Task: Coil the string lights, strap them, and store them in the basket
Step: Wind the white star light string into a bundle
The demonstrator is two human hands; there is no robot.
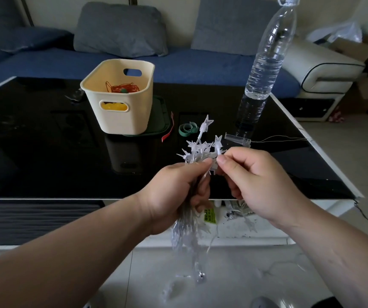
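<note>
In the head view, the left hand (174, 196) at the centre of the frame is clenched round a gathered bundle of string lights (197, 150). Star tips stick out above the fist and loose loops hang below it. Just to its right, the right hand (251, 183) pinches one star between thumb and forefinger (other fingers curled). The basket (120, 121) stands on the black table (34, 152), upper left of centre, and a green strap (187, 129) lies beside it.
</note>
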